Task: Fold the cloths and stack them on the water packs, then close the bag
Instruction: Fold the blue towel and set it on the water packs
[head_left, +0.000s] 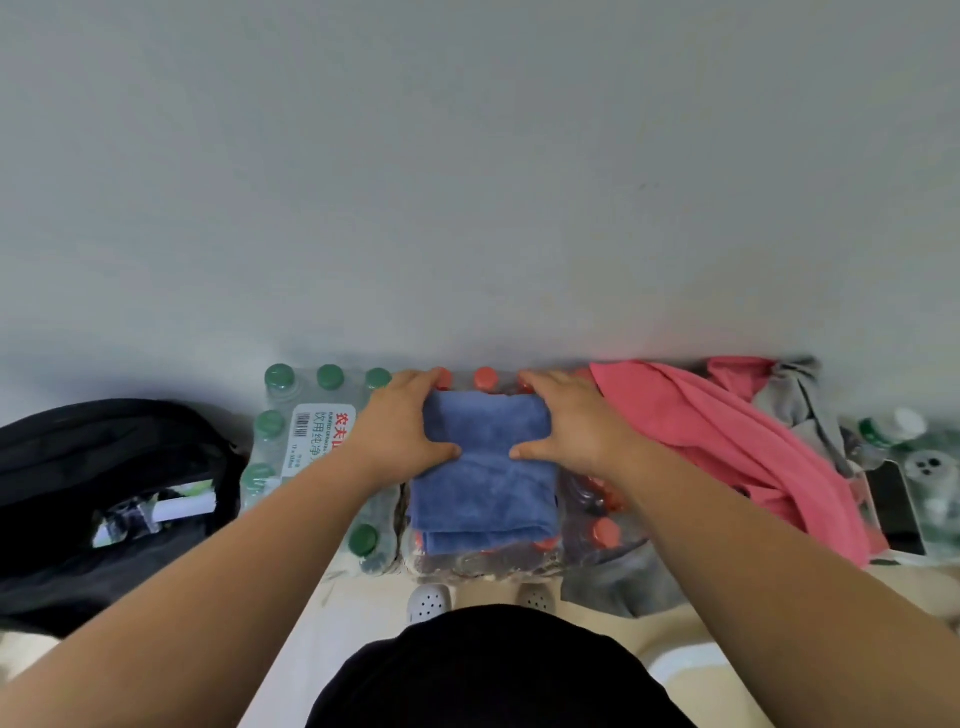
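Both hands are on the blue cloth (485, 483). It lies folded on top of the red-capped water pack (602, 532), dead ahead of the person, long axis running from near to far. The left hand (400, 431) grips its left edge and the right hand (576, 426) its right edge; each thumb is laid on top, and the fingers wrap the far corners. So neither hand is free, and the first piece of the stack looks as good as placed.

The next move turns on what lies to the right. The pink cloth (727, 431) sprawls unfolded just beside the right hand, apparently touching it at the knuckles. Its long axis slants from the far side down toward the near right. The right hand is plainly the nearer one, so I would expect it to reach first, a short sideways move rather than a stretch. Grey cloth (800, 395) is bunched beyond the pink (more grey hangs off the near edge of the packs, though whether it is one piece I cannot tell).

The black bag (104, 467) sits the opposite way, well off to the left past the green-capped water pack (311, 431); it gapes open with something pale showing inside. That one is the left hand's job, and by my reading it comes last.
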